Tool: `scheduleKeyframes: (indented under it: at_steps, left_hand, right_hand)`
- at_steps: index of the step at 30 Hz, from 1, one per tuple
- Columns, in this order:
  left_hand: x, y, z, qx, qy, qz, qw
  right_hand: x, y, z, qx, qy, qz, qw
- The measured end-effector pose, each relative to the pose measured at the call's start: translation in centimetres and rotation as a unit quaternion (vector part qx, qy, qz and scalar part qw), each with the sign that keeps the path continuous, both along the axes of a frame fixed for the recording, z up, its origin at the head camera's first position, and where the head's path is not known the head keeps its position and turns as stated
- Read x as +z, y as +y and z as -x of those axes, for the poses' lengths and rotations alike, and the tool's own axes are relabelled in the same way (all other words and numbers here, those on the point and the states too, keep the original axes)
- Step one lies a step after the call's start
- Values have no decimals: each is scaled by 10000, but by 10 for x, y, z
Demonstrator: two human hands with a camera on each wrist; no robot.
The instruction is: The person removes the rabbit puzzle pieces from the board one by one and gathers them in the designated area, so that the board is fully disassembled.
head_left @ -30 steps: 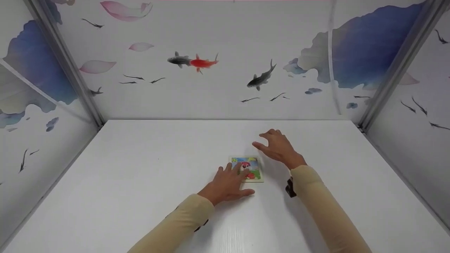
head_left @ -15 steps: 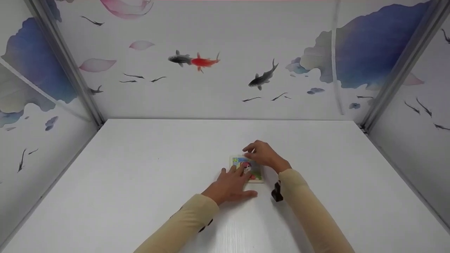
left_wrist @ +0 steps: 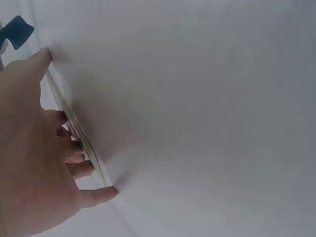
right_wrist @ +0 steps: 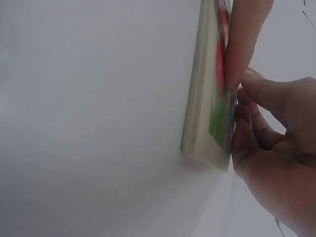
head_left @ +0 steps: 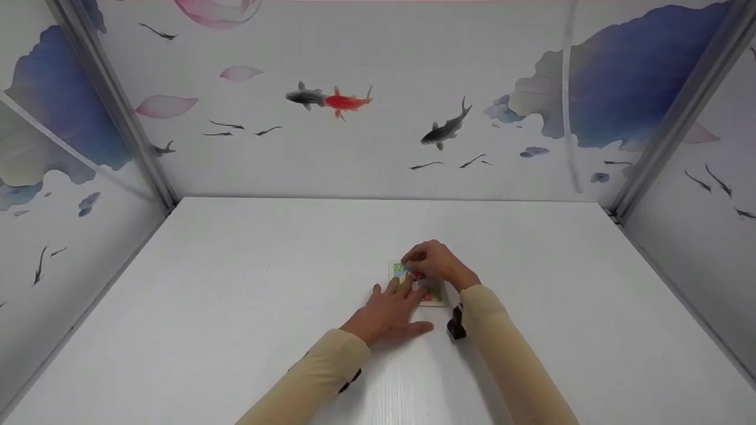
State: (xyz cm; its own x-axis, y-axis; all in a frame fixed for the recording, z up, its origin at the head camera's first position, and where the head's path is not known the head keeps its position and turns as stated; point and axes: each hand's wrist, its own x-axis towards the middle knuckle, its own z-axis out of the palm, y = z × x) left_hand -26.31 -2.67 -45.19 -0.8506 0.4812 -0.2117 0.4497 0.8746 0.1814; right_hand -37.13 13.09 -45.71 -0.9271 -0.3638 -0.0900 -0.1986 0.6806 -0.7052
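A small square board (head_left: pixel 436 296) with a pale rim and a bright cartoon animal picture lies flat on the white table. My left hand (head_left: pixel 390 311) rests on its lower left part with fingers spread and straight, the thumb out on the table. Over the board's upper right part is my right hand (head_left: pixel 440 262), its fingers bent down to the picture. In the right wrist view, the right hand's thumb and fingers (right_wrist: pixel 244 140) meet at the picture side of the board (right_wrist: pixel 200 108); whether they pinch anything is hidden. The left wrist view shows the left hand (left_wrist: pixel 37 148) along the board's edge (left_wrist: pixel 81 136).
The white table (head_left: pixel 236 307) spreads out around the board. A back wall (head_left: pixel 378 159) painted with fish and petals and two side walls enclose it. A dark wrist device (head_left: pixel 456 324) hangs under the right sleeve.
My right hand has come left and down from beyond the board onto its upper right part, its fingers bending in. The left hand has stayed on the board almost unmoved.
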Motion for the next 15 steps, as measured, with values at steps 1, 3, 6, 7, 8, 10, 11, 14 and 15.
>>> scheduleKeyframes:
  at_steps: [1,3,6,7,8,10,11,14,15]
  left_hand:
    - [0,0,1,34,-49,-42,10000]
    - [1,0,2,70,-78,-89,9999]
    - [-1,0,3,55,-74,-164,9998]
    - [-1,0,3,41,-55,-176,9998]
    - [-2,0,4,27,-26,-149,9999]
    - [-3,0,5,19,-29,-141,9999]
    - [-2,0,5,28,-39,-148,9999]
    - [0,1,6,68,-66,-143,9999]
    - [0,1,6,90,-86,-167,9998]
  right_hand:
    - [0,1,1,-7,40,-16,10000]
    - [0,2,2,6,65,8,10000]
    - [-1,2,2,59,62,73,9999]
    - [-1,3,2,81,70,65,9999]
    - [-1,3,2,72,16,92,9999]
    - [0,2,2,45,-50,91,9999]
    - [0,2,1,16,-93,73,9999]
    - [1,0,1,-52,-223,119,9997]
    - [2,-1,2,-50,-224,120,9997]
